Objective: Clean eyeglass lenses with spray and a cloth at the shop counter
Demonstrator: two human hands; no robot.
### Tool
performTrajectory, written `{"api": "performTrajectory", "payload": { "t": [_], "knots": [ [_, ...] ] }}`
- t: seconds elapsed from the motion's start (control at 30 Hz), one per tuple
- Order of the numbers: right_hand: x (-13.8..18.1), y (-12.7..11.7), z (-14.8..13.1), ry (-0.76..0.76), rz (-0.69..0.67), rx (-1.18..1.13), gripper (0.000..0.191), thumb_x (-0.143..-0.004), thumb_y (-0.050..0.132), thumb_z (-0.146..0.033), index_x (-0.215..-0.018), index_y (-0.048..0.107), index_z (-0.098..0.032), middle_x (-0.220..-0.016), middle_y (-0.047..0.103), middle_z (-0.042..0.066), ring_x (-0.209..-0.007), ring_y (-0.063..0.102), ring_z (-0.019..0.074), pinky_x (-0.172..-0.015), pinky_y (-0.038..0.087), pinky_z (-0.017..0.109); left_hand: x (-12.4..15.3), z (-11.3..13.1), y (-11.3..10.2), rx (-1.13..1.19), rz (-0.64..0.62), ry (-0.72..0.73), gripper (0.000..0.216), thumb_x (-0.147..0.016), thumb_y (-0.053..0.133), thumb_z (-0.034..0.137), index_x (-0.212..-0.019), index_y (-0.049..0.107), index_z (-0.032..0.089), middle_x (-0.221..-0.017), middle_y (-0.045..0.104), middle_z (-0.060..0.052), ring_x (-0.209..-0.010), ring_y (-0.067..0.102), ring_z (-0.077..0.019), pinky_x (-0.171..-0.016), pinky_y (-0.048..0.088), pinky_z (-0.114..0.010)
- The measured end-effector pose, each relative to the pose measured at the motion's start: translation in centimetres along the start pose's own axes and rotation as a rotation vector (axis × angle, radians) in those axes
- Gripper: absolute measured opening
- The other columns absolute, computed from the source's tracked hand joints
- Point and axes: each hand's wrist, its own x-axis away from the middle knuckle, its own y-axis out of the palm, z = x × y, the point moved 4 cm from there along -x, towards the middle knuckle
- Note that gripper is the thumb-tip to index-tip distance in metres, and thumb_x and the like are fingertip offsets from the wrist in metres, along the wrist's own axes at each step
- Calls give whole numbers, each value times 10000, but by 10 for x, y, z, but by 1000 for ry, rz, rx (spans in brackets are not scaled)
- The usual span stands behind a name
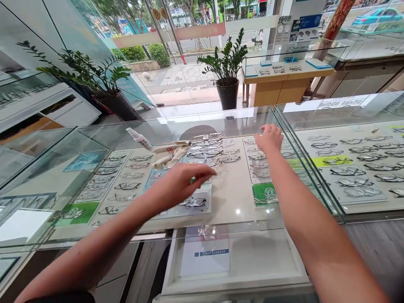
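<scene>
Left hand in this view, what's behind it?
Just beyond the left hand are a cloth and several glasses. Whatever the hand itself covers can't be seen.

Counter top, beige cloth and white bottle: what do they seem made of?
Counter top: clear, glossy glass, from its reflections and greenish edges. Beige cloth: apparently matte fabric, judging by its loose folds; fibre unclear. White bottle: probably smooth plastic, given its opaque body and narrow tapering tip.

cam: head | from: worn on the person's head, above the glass counter | facing: forward and down | near: left hand and right hand, mid-frame | far: window and street along top edge
</scene>
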Motion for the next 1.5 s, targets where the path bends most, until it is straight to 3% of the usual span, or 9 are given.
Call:
{"api": "performTrajectory", "payload": {
  "t": [0.07, 0.13, 0.23, 0.37, 0.5, 0.83, 1.13, 1.3, 1.5],
  "knots": [
    [0, 0, 0, -4, 2, -5, 326, -936, 574, -350, -1220, 634, -203, -1466, 618, 189, -1360, 495, 377, -1144, 402, 530, -31, -29, -33, -225, 171, -71, 304, -1088, 542, 386, -1143, 812, 256, -1040, 818, -67, -921, 733, -224, -880, 558, -363],
    [-1, 1, 0, -8, 5, -8, 328, -934, 578, -355, -1216, 638, -201, -1466, 619, 191, -1357, 497, 379, -1141, 404, 531, -63, -56, -51, -379, 200, -83, 294, -1037, 572, 380, -1094, 822, 237, -1155, 802, -97, -1006, 727, -258, -983, 550, -425],
    [-1, 2, 1, -3, 13, -11, 330, -933, 585, -360, -1215, 645, -200, -1460, 619, 189, -1355, 492, 378, -1135, 402, 531, -104, -84, -57, -499, 103, -40, 216, -946, 649, 371, -970, 815, 235, -1339, 774, -91, -1272, 660, -324, -1176, 447, -525],
    [-1, 3, 2, -6, 16, -4, 326, -943, 584, -372, -1220, 644, -211, -1452, 617, 180, -1353, 483, 373, -1128, 405, 529, -136, -104, -47, -495, -8, -70, 168, -876, 691, 349, -940, 812, 252, -1315, 795, -64, -1281, 655, -323, -1194, 409, -529],
    [-1, 2, 2, -3, 9, 8, 317, -956, 583, -372, -1227, 635, -216, -1466, 608, 181, -1367, 480, 374, -1139, 405, 537, -146, -115, -40, -483, -3, -88, 180, -826, 696, 309, -950, 813, 253, -1107, 820, -44, -1125, 684, -287, -1154, 431, -489],
    [-3, 2, 3, -9, 6, 7, 299, -950, 590, -373, -1201, 617, -214, -1478, 583, 184, -1363, 466, 378, -1146, 392, 553, -150, -136, -33, -297, 10, -65, 151, -779, 696, 323, -866, 792, 246, -976, 818, -23, -994, 701, -254, -1038, 501, -431],
    [-2, 2, 3, -5, 8, -6, 303, -953, 593, -352, -1222, 632, -217, -1476, 587, 181, -1372, 456, 375, -1138, 390, 540, -151, -142, -31, -227, 130, -190, 152, -790, 708, 329, -846, 792, 215, -891, 797, -44, -1025, 698, -286, -1160, 429, -516],
    [-1, 1, 3, 8, 6, -6, 299, -950, 603, -347, -1217, 643, -218, -1467, 597, 178, -1375, 468, 376, -1143, 398, 538, -141, -107, -43, -292, 282, -164, 102, -844, 717, 294, -849, 760, 203, -964, 793, -66, -1251, 613, -333, -1213, 353, -572],
    [-1, -2, 2, 9, -5, -4, 270, -963, 602, -348, -1198, 624, -217, -1471, 586, 177, -1376, 474, 372, -1154, 396, 540, -76, 24, -58, -332, 535, 39, 161, -941, 655, 322, -896, 752, 201, -1056, 775, -38, -1196, 595, -292, -1194, 369, -565]
  ]
}}
